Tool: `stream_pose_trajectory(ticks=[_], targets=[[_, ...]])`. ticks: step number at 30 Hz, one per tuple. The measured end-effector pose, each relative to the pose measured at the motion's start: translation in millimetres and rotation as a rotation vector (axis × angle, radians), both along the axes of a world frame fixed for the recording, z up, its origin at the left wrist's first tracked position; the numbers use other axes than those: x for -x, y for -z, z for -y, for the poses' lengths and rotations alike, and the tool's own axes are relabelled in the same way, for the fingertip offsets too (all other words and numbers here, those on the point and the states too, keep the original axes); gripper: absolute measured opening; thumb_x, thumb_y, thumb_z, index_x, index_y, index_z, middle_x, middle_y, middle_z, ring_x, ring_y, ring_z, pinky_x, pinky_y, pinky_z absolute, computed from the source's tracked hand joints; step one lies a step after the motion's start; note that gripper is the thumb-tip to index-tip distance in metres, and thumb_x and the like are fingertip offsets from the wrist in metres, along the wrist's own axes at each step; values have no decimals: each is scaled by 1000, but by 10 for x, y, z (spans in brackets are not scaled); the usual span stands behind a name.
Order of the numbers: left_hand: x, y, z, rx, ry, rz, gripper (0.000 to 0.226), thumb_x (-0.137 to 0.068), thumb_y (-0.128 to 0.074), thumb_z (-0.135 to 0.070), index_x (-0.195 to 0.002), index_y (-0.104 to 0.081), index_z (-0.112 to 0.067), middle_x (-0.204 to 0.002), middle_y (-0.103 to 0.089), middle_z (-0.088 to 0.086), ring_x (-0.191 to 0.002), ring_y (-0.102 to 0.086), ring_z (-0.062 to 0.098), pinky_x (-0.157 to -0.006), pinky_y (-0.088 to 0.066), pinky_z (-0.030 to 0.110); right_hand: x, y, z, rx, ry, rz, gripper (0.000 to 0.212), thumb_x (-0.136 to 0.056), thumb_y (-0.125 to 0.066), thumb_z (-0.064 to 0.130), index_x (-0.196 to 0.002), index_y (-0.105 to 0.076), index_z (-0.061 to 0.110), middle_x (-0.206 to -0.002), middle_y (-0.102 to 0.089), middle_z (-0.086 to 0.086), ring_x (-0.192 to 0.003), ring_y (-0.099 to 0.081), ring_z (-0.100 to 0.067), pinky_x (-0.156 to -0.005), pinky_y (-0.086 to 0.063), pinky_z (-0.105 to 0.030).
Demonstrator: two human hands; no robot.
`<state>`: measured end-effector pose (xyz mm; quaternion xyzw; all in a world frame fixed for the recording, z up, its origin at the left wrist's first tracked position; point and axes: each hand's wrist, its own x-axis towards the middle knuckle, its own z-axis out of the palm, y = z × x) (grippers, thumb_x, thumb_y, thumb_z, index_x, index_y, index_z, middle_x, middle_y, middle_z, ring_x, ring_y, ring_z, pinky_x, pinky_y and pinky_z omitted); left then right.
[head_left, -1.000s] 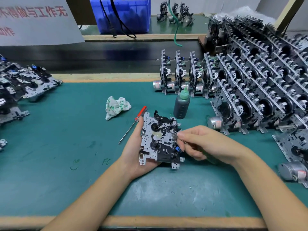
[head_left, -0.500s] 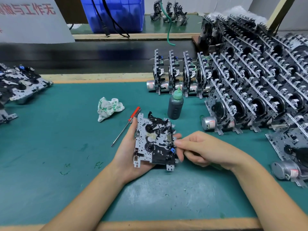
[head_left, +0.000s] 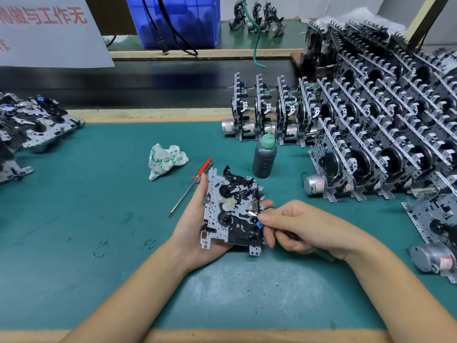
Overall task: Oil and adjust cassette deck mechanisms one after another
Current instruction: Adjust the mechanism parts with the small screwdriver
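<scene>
The left hand grips the cassette mechanism by its stiff plate edges above the tabletop; right hand fingers pinch a thin tool. It looks light but delicate.

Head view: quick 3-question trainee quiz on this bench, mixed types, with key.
1. True or false: the red-handled screwdriver is in the right hand.
2. The oil bottle's cap is: A red, B green, C white.
3. Which hand holds the cassette mechanism from beneath?

Key:
1. False. It lies on the green mat; the right hand pinches a thin metal tool against the mechanism.
2. B.
3. The left hand.
</scene>
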<state>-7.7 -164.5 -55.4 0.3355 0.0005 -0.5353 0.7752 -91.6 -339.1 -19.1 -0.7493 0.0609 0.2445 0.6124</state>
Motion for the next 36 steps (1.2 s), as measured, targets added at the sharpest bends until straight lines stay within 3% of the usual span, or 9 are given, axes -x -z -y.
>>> stream_pose_trajectory(ticks=[6,12,16,23,36], targets=[[3,11,-2,-26,-11,11,82,-88,-26,-73,-119,-66,-8,-131,-58,17,-121,-56,28,-100,-47,40,19,-30,-45,-24,0,-20,60,-99,-40,33,-41,-52,22,-32,-34,5,-30,-25,-8,-36,-22,-17],[26,15,8,-52,-39,23,80,-88,-25,-72,-117,-68,-10,-128,-60,16,-118,-58,27,-94,-51,37,24,-47,-67,30,27,-63,57,-101,-37,32,-46,-39,16,-30,-27,3,-26,-19,-9,-35,-16,-15],[35,14,17,-65,-54,39,78,-86,-26,-71,-112,-70,-12,-124,-63,14,-114,-61,25,-89,-54,36,17,-50,-74,86,23,-44,64,-100,-37,35,-38,-37,21,-31,-24,2,-28,-19,-11,-38,-15,-21],[38,12,19,-56,-58,58,78,-84,-32,-70,-116,-67,-9,-127,-61,17,-117,-58,28,-95,-47,41,4,-49,-74,129,-8,-40,61,-100,-36,36,-43,-33,15,-32,-22,2,-29,-19,-10,-35,-17,-19],[66,-5,10,-61,-47,104,82,-84,-26,-73,-117,-67,-10,-125,-62,17,-117,-59,28,-94,-51,38,5,-5,-36,94,-25,-36,63,-96,-38,46,-38,-36,21,-30,-23,3,-28,-18,-11,-38,-16,-19]])
